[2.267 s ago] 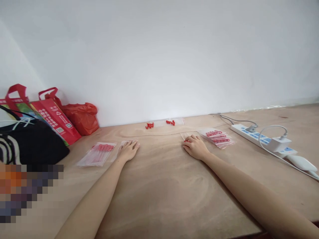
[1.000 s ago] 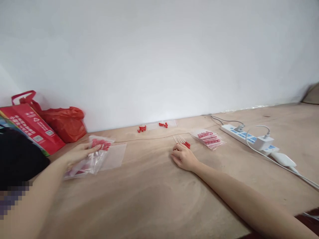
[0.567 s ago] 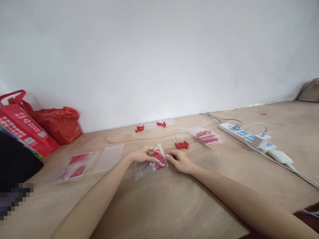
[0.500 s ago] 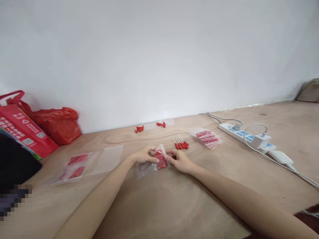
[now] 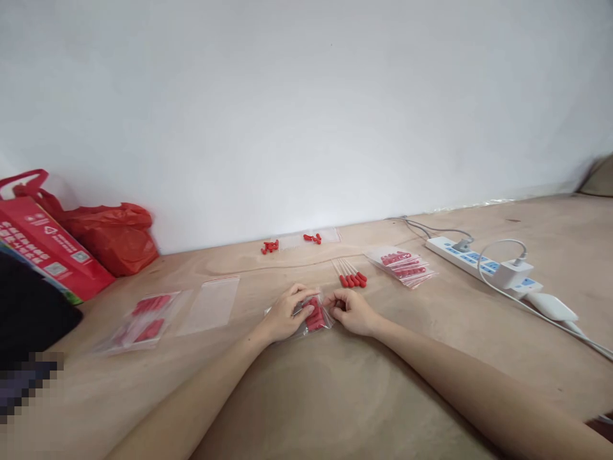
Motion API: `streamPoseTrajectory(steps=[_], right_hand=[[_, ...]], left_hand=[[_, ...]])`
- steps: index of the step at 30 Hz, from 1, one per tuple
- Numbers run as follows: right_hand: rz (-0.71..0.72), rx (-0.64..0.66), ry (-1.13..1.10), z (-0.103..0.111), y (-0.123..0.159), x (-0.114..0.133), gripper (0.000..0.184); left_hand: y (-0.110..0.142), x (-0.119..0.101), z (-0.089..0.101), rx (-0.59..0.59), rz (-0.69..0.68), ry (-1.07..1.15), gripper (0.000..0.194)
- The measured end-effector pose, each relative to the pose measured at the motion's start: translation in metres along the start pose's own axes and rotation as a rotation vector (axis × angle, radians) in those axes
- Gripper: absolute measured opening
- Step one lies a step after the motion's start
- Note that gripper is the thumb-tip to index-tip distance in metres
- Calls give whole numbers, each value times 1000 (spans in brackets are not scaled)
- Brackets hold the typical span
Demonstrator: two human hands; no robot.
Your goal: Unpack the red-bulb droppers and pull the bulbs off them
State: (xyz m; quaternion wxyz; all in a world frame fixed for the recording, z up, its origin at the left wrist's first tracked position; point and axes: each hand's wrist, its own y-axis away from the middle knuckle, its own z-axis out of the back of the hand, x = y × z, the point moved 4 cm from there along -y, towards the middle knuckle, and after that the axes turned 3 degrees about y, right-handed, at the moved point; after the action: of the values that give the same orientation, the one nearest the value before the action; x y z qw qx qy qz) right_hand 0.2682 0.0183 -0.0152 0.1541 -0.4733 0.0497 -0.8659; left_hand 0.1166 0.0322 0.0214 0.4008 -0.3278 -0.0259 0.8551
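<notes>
A clear zip-lock bag [image 5: 316, 319] with several red pieces inside lies on the wooden table in front of me. My left hand [image 5: 290, 311] reaches over its left part, thumb and fingers closed on the plastic near the red pieces. At the bag's right edge, my right hand [image 5: 352, 311] has its fingers curled and pinched on the plastic. Just beyond the hands lies a small group of red-tipped sticks [image 5: 352, 279], their pale shafts pointing away.
Filled bags lie at left [image 5: 151, 319] and right [image 5: 407, 267]. A flat bag [image 5: 211, 305] is nearer the left. Loose red pieces [image 5: 269, 246] rest by the wall. A power strip [image 5: 460, 257] with cables stands right; red carrier bags [image 5: 115, 233] stand left.
My left hand has moved right and further over the bag, which now lies flatter on the table. My right hand stays at its right edge. The view has shifted slightly.
</notes>
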Motion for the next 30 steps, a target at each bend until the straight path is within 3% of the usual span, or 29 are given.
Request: streamPoseTrajectory(steps=[3, 10, 17, 22, 30], right_hand=[[182, -63, 184, 9, 5, 8, 25], [576, -90, 487, 12, 10, 21, 11], [627, -119, 636, 9, 11, 21, 15], [663, -102, 678, 8, 12, 25, 17], [769, -33, 775, 9, 9, 26, 21]], left_hand=[[-3, 0, -3, 23, -49, -51, 33], [-10, -3, -7, 12, -178, -159, 25], [-7, -11, -8, 32, -350, -266, 24], [-7, -13, -14, 49, -451, -503, 25], [-5, -14, -12, 125, -470, -565, 29]])
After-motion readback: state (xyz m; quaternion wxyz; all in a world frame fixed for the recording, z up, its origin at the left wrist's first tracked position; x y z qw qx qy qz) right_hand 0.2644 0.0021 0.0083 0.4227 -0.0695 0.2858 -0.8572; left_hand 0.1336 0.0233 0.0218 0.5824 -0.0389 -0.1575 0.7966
